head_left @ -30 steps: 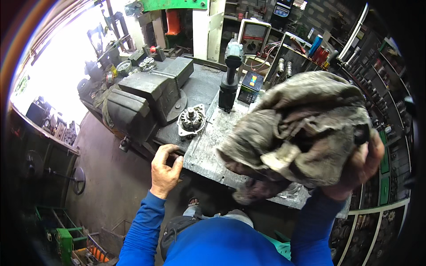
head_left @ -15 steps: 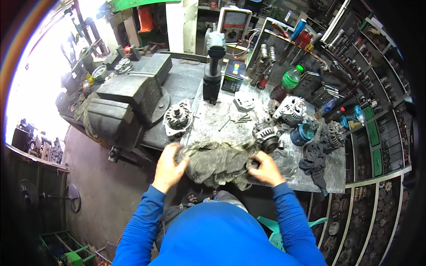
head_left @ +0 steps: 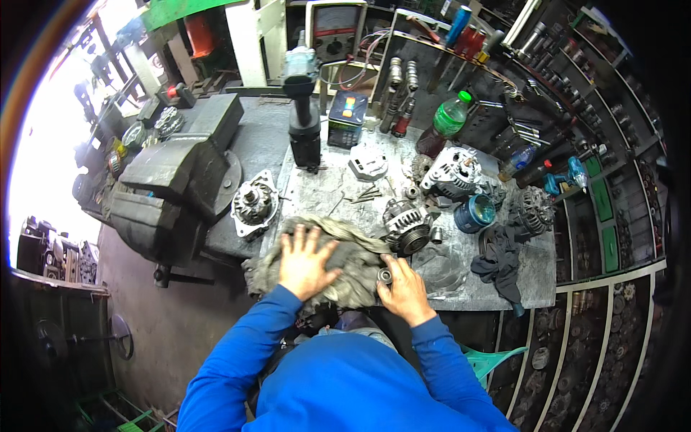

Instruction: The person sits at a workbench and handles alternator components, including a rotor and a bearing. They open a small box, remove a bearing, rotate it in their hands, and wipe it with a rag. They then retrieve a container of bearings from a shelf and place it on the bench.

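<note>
A grimy grey rag (head_left: 353,277) lies crumpled along the bench's front edge. My left hand (head_left: 306,263) presses flat on it, fingers spread. At the rag's right end my right hand (head_left: 407,291) has thumb and fingers closed around a small round metal part with a hole, like a bearing or bushing (head_left: 384,276). Just beyond that hand stands an alternator with a ribbed black pulley (head_left: 409,229). Left of the rag, a housing half with its rotor (head_left: 254,204) rests at the edge of the bench.
A large bench vise (head_left: 169,191) occupies the left side. Farther back are an impact driver (head_left: 304,129), a white housing cover (head_left: 368,161), loose bolts (head_left: 367,193) and a green-capped bottle (head_left: 448,119). To the right lie another alternator (head_left: 453,173), a blue tub (head_left: 475,214) and a dark cloth (head_left: 498,270).
The rag was bunched between both hands and now lies on the bench edge. My left hand has gone from gripping its end to lying spread on top. The right hand keeps the small part.
</note>
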### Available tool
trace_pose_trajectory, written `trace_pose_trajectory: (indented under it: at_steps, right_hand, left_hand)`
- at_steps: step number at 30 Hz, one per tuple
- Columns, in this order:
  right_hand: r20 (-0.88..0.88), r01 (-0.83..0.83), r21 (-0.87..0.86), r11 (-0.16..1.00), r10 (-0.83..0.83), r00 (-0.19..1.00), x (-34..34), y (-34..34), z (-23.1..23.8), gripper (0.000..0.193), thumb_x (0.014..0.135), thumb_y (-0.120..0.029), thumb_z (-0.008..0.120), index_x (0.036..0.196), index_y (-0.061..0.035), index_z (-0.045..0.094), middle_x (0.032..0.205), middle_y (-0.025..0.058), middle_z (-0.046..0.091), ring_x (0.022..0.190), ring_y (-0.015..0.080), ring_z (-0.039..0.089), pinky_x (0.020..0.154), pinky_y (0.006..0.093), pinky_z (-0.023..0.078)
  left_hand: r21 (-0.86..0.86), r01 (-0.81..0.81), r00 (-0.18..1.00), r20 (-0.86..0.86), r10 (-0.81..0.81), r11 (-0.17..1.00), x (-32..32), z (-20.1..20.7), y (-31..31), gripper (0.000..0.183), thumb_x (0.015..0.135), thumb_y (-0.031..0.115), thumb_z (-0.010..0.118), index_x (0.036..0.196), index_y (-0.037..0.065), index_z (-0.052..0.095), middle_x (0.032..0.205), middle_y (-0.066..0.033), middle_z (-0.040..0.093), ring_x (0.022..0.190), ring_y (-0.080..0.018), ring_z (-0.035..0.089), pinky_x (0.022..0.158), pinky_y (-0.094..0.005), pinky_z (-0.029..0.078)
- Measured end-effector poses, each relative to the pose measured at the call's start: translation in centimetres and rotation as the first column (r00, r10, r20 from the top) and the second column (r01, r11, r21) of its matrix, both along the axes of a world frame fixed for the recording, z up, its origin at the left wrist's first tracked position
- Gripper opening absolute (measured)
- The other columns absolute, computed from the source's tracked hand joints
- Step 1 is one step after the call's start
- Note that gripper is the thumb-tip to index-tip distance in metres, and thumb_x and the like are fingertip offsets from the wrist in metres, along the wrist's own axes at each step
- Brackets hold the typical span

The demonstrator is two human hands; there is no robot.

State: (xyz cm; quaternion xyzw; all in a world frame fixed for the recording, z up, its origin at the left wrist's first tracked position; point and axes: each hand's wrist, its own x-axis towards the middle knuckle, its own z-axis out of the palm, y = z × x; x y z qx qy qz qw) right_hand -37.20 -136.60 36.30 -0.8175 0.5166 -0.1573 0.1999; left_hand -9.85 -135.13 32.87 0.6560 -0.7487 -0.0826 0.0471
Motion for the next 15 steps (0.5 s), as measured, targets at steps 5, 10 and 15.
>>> trace_pose_trajectory:
  at_steps: [5, 10, 15]
  right_hand:
    - [0.217, -0.144, -0.175, 0.974, 0.181, 0.959, 1.9, 0.1, 1.5, 0.049, 0.088, -0.016, 0.079, 0.133, -0.0017, 0.065, 0.120, 0.0191, 0.067, 0.109, 0.0411, 0.068, 0.094, 0.0470, 0.057]
    - [0.301, -0.236, -0.147, 0.961, 0.271, 0.914, 9.1, -3.5, -1.8, 0.044, 0.092, -0.014, 0.077, 0.132, 0.0002, 0.066, 0.123, 0.0197, 0.066, 0.117, 0.0398, 0.064, 0.100, 0.0456, 0.054]
    - [0.091, -0.205, -0.059, 0.977, 0.210, 0.973, 10.0, -5.0, -5.8, 0.042, 0.091, -0.016, 0.078, 0.129, -0.0008, 0.068, 0.118, 0.0178, 0.065, 0.114, 0.0387, 0.063, 0.099, 0.0474, 0.053]
  left_hand:
    - [0.062, -0.176, 0.978, 0.121, 0.168, 0.982, 1.9, 0.2, -0.5, 0.091, 0.091, 0.072, 0.067, 0.165, 0.022, 0.047, 0.175, -0.0201, 0.032, 0.163, -0.0459, 0.021, 0.127, -0.0717, 0.016]
    - [0.015, -0.154, 0.986, 0.060, 0.153, 0.988, -0.3, 0.1, 0.3, 0.107, 0.082, 0.064, 0.078, 0.166, 0.010, 0.040, 0.175, -0.0222, 0.028, 0.164, -0.0447, 0.019, 0.127, -0.0713, 0.017]
    - [0.020, -0.214, 0.975, -0.050, 0.215, 0.977, 1.2, 1.6, 1.0, 0.099, 0.076, 0.051, 0.087, 0.159, 0.012, 0.051, 0.174, -0.0251, 0.028, 0.161, -0.0479, 0.023, 0.125, -0.0696, 0.026]
